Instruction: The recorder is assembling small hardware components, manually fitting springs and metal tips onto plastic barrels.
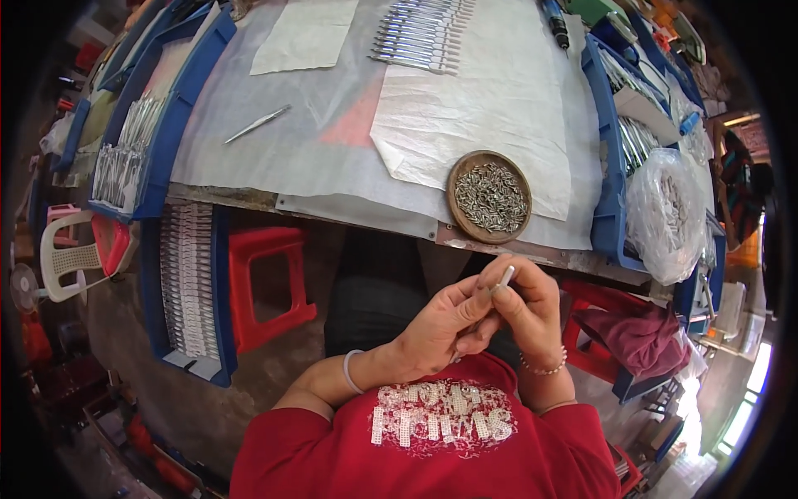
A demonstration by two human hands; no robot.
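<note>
Close in front of my chest, my left hand point(440, 328) and my right hand point(532, 301) are brought together, fingers closed. Between their fingertips sits a slim rod with a pale end point(506, 276) pointing up and away. Most of it is hidden by the fingers, so its kind does not show. Just beyond the hands, at the table's near edge, stands a round wooden bowl point(453, 208) of small shiny metal pieces point(492, 198). A row of slim metal tools point(420, 41) with pale ends lies at the far middle. One more pointed metal tool point(258, 123) lies alone to the left.
Blue trays of metal tools flank the table point(249, 179): one on the left point(179, 125), one on the right point(605, 166). A plastic bag point(665, 212) hangs over the right tray. A dark powered screwdriver point(557, 25) lies far right. Red stools point(270, 283) stand below.
</note>
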